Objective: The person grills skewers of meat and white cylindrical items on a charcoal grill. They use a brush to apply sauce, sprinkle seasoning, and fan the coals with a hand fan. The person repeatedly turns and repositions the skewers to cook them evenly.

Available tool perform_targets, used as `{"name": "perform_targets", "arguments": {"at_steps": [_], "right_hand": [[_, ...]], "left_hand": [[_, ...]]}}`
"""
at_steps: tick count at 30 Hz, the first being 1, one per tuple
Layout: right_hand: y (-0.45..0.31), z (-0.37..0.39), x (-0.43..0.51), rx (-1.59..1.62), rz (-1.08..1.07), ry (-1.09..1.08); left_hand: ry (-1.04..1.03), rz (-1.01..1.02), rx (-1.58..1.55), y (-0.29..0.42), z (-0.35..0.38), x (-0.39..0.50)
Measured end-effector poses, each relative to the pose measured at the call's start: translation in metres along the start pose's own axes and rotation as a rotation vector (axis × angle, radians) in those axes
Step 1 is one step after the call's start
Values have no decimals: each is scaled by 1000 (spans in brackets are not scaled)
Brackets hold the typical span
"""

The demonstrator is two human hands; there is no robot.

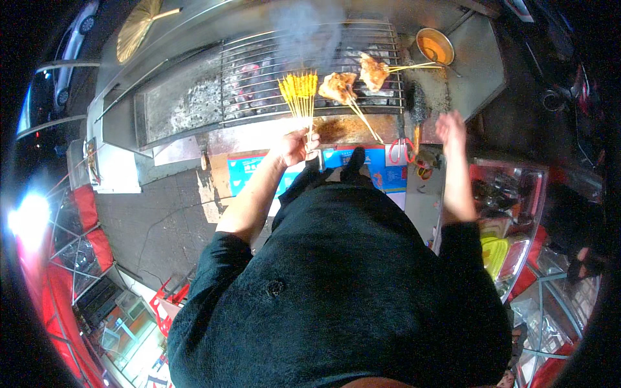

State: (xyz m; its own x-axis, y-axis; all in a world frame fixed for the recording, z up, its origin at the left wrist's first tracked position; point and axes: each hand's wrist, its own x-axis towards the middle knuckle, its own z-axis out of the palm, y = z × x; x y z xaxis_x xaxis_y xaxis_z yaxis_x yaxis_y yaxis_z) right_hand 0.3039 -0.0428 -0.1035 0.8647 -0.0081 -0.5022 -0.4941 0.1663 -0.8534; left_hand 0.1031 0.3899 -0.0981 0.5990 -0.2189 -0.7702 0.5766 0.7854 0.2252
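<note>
My left hand [295, 147] grips a fanned bunch of thin skewers [302, 94] by the lower ends. Their yellow-coated food lies over the near part of the grill grate [264, 89], above glowing charcoal. Just to the right, a skewered piece of browned meat [337, 87] rests on the bars, its sticks pointing toward me. Another browned piece [373, 72] sits farther back with its sticks pointing right. Out at the right, my right hand [451, 130] is raised, blurred, near a wire brush [417, 104] with a wooden handle. Whether it holds anything is not clear.
A metal pot [435, 46] of orange sauce stands at the back right. Red-handled scissors [401, 151] hang at the grill's front edge. A hand fan [138, 29] lies at the far left. Trays and a yellow-green basket [494, 254] are at my right. Smoke rises from the grate.
</note>
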Motion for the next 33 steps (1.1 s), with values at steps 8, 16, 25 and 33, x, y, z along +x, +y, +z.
{"name": "perform_targets", "arguments": {"at_steps": [8, 16, 25, 33], "right_hand": [[221, -34, -215, -123, 422, -109], [269, -45, -363, -366, 468, 267], [194, -280, -442, -984, 215, 1274], [176, -420, -452, 17, 376, 868]], "left_hand": [[-122, -52, 127, 16, -22, 9], [-144, -443, 603, -19, -154, -11], [406, -384, 1181, 4, -237, -42], [298, -199, 1219, -57, -152, -30]]}}
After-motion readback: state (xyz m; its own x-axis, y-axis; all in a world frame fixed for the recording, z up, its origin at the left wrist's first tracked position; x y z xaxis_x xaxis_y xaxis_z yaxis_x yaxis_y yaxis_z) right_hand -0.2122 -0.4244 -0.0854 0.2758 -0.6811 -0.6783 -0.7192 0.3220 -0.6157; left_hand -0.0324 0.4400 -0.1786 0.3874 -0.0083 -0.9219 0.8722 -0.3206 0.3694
